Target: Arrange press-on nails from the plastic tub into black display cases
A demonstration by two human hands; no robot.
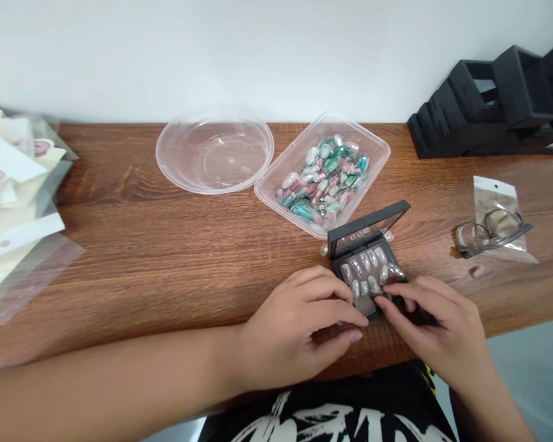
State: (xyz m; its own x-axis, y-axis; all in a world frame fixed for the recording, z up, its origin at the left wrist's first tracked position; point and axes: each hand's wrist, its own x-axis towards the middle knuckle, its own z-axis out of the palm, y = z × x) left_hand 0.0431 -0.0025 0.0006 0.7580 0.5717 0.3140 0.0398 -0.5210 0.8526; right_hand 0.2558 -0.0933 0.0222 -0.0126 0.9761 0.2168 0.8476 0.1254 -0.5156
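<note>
Nail case: we see the open black case [367,261] of press-on nails at the bench's [166,258] front edge.
Hands: our left hand [299,325] and right hand [435,328] pinch its near end, fingertips almost meeting.

Left forearm is lying bare across the lower frame, running from 8 o'clock toward centre. Left hand [299,331] is resting palm down, fingers curling, index and thumb extending toward 3 o'clock. Right hand [435,334] is coming in from 5 o'clock, fingers bending, fingertips [381,302] pointing toward 10 o'clock, nearly meeting the left's.
</note>
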